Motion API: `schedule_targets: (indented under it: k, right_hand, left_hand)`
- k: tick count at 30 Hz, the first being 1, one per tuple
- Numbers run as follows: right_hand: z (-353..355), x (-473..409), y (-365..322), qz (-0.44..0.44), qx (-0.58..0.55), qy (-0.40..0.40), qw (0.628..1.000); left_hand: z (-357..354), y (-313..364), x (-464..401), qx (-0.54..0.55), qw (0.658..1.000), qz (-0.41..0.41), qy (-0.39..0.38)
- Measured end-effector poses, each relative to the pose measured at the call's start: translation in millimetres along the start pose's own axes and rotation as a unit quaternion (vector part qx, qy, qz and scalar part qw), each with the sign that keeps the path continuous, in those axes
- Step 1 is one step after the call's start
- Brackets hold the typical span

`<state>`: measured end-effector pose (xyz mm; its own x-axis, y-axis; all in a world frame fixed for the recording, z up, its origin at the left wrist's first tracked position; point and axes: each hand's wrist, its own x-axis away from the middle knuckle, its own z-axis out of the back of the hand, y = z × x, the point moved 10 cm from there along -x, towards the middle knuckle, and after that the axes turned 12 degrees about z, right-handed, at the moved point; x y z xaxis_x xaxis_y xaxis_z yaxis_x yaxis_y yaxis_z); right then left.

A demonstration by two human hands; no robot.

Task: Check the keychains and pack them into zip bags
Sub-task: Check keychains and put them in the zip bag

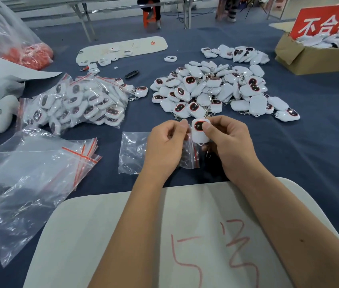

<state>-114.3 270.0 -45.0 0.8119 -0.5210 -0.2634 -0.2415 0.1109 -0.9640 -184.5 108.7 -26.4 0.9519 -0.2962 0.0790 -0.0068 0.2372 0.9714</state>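
My right hand [230,145] pinches a white keychain [200,133] with a dark red-rimmed face, held upright just above the table. My left hand [165,145] pinches the mouth of a clear zip bag [132,151] right beside the keychain; the bag's body trails left over the cloth. A big heap of loose keychains [216,90] lies behind my hands. To the left sits a pile of bagged keychains [77,102]. A stack of empty zip bags [37,175] with red strips lies at the near left.
A cardboard box [310,57] with a red sign holds more keychains at the far right. A white board [123,48] with a few parts lies at the back. A large plastic sack [0,38] fills the far left. A white sheet [185,235] with red marks lies under my forearms.
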Motion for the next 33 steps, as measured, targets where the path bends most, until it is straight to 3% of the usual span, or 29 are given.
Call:
schedule_targets:
  k: [7,12,21,25,29,33]
  right_hand:
    - [2,-4,2,0.008,-0.006,0.015,1.000]
    - [0,-4,12,-0.031,-0.067,0.010,0.997]
    - [-10,-1,-1,0.026,-0.025,-0.066,0.997]
    - [-7,-2,-10,0.047,-0.023,-0.050,0.997]
    - [-8,-1,-12,0.051,-0.005,-0.053,0.997]
    - [-10,1,-16,0.058,-0.014,-0.053,0.997]
  left_hand:
    - [17,7,5,-0.146,0.980,-0.052,0.129]
    - [23,10,9,-0.289,0.937,-0.012,0.195]
    - [34,5,8,-0.194,0.964,0.001,0.182]
    - [36,4,9,-0.179,0.964,0.011,0.195]
    - [36,3,8,-0.234,0.950,0.022,0.206]
    - [37,0,4,-0.181,0.967,0.020,0.176]
